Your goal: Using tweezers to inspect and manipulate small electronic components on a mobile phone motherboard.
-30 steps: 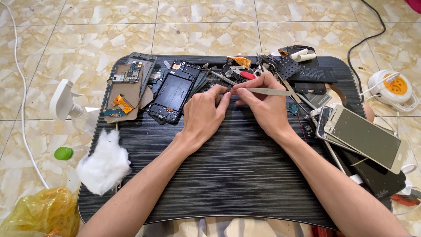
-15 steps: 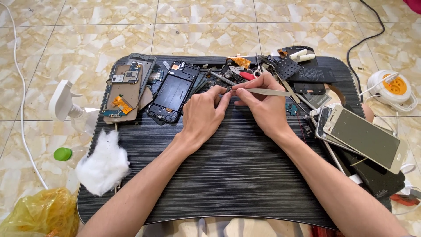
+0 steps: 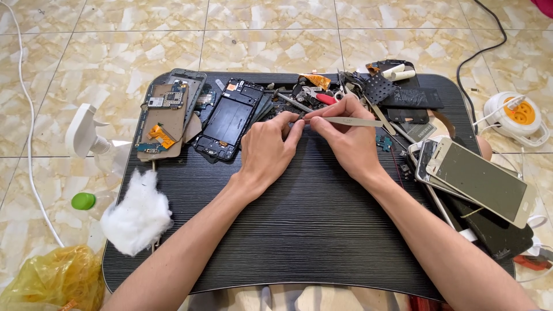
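Two hands (image 3: 311, 144) — slim steel tweezers (image 3: 351, 121) pinched.

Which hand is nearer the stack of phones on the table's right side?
Right. The right hand is just left of the phone stack; the left hand lies farther left, beyond it.

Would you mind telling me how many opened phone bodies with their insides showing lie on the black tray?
2. One with a brown board and orange flex lies at the black tray's far left; the black one lies right of it, beside the left hand. Clutter may hide more.
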